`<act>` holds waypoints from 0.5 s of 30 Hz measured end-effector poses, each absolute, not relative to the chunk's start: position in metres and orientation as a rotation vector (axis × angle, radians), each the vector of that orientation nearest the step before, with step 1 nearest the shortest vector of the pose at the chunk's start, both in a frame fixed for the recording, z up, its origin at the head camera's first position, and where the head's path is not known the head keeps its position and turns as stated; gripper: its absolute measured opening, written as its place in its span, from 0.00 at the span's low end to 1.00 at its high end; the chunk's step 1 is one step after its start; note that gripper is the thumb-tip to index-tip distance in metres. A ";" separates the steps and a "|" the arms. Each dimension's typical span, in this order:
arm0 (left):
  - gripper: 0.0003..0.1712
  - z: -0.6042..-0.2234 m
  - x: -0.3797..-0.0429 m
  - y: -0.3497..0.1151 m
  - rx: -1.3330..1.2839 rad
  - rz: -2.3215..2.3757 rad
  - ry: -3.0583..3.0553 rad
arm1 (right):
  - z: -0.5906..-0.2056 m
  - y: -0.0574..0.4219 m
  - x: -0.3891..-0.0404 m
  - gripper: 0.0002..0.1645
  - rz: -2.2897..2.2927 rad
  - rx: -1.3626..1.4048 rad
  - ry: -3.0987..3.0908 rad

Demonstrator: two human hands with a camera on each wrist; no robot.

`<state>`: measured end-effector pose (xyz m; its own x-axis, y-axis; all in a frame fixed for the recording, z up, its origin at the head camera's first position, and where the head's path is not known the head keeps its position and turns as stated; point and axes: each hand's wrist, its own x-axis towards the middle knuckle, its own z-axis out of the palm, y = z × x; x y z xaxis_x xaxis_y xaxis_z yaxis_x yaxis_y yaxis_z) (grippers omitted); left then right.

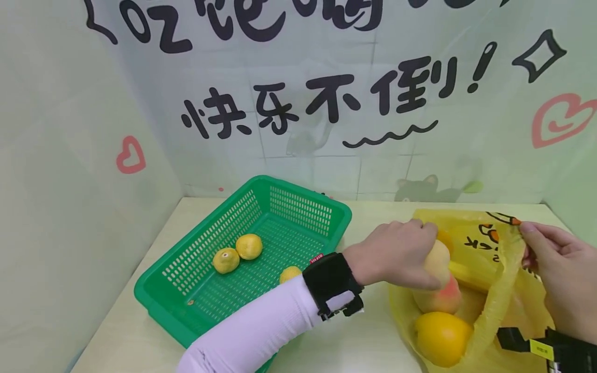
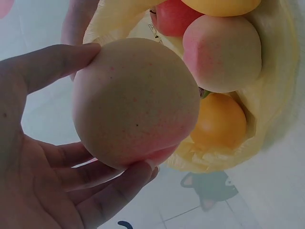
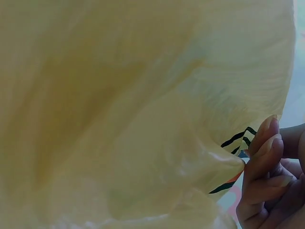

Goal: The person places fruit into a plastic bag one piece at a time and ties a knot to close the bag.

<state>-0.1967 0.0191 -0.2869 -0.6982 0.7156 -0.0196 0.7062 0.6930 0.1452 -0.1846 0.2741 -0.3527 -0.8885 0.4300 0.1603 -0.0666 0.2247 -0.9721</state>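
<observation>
My left hand grips a pale peach with a pink blush, fingers and thumb spread round its sides. It holds the peach at the mouth of a yellow plastic bag. My right hand pinches the bag's upper edge between thumb and fingers; in the right wrist view the bag's thin film fills most of the picture. Inside the bag lie another peach, an orange-yellow fruit, a red fruit and a further yellow fruit, partly cut off by the frame.
A green plastic basket stands on the left of the pale table, with yellow lemons in it. My left forearm crosses over its right side and hides part of it. A printed cloth backdrop rises behind the table.
</observation>
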 end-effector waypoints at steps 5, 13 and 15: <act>0.25 -0.296 -0.201 0.040 1.166 0.155 2.824 | -0.353 0.279 -0.183 0.05 1.824 -0.286 -1.990; 0.26 -0.308 -0.202 0.059 1.089 0.194 2.806 | -0.356 0.279 -0.181 0.06 1.773 -0.280 -2.067; 0.26 -0.308 -0.203 0.063 1.096 0.227 2.795 | -0.355 0.279 -0.182 0.07 1.798 -0.264 -2.043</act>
